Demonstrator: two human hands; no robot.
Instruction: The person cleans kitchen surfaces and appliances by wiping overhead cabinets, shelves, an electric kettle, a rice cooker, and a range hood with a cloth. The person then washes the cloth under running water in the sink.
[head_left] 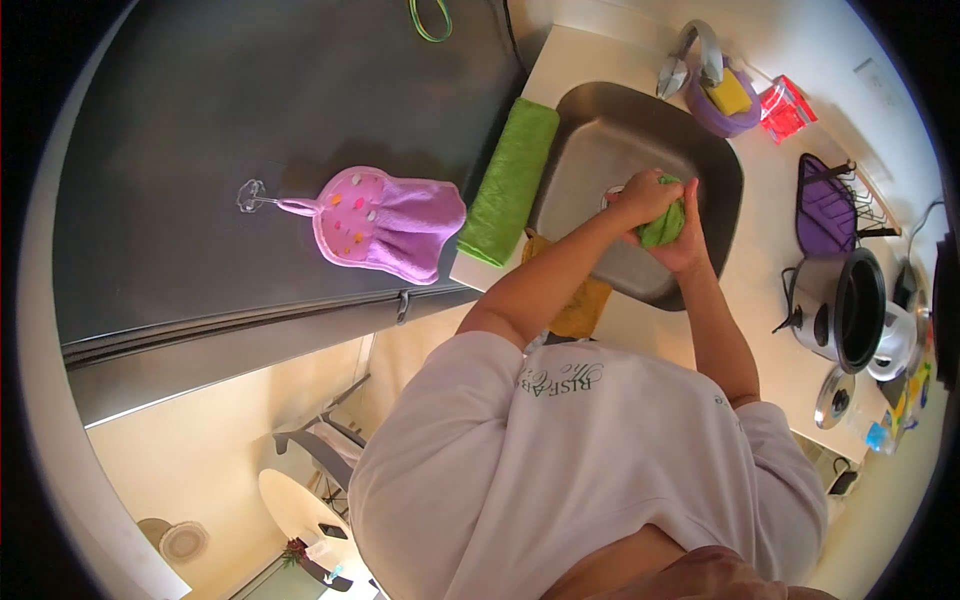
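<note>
Over the sink (600, 130), my left hand (643, 200) and my right hand (688, 245) are closed together around a bunched green cloth (662, 225). The left hand grips it from above and the left, while the right hand wraps its lower right side. Part of the cloth is hidden by the fingers. The drain shows partly behind my left hand. A folded green towel (510, 180) lies along the sink's left edge. A mustard-coloured cloth (582, 308) hangs at the counter's front edge, partly behind my left forearm.
A faucet (697, 55) and a purple bowl (722, 118) with a yellow sponge (729, 94) stand at the sink's back corner. A pot (822, 305) and a lid (836, 397) sit on the right counter. A pink hand towel (385, 220) hangs on the dark panel at left.
</note>
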